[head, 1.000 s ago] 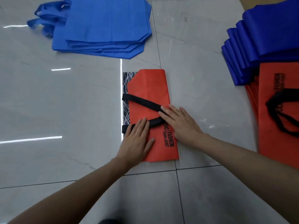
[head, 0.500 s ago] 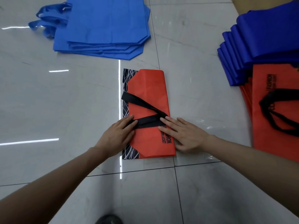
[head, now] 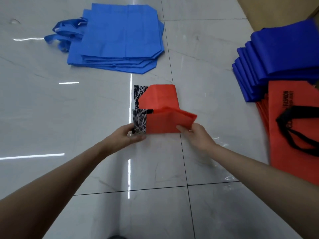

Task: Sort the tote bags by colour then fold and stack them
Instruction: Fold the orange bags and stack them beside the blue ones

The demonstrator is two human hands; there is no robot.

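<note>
A red tote bag (head: 160,100) with a black-and-white scribble side panel lies on the floor in the middle, folded into a narrow strip. Its near half is lifted and bent over toward the far half. My left hand (head: 127,137) pinches the near left corner at the patterned panel. My right hand (head: 198,135) pinches the near right corner of the red flap. A stack of flat light-blue tote bags (head: 119,38) lies at the far left. At the right, a pile of darker blue bags (head: 283,62) overlaps a pile of red bags (head: 293,128) with black handles.
The floor is glossy grey marble tile (head: 69,118) with dark grout lines and bright light reflections. A brown cardboard surface (head: 276,9) shows at the far right corner.
Both hands left the black handles, took the near end of the red bag and lifted it up and away, folding it over. The handles are now tucked inside the fold.
</note>
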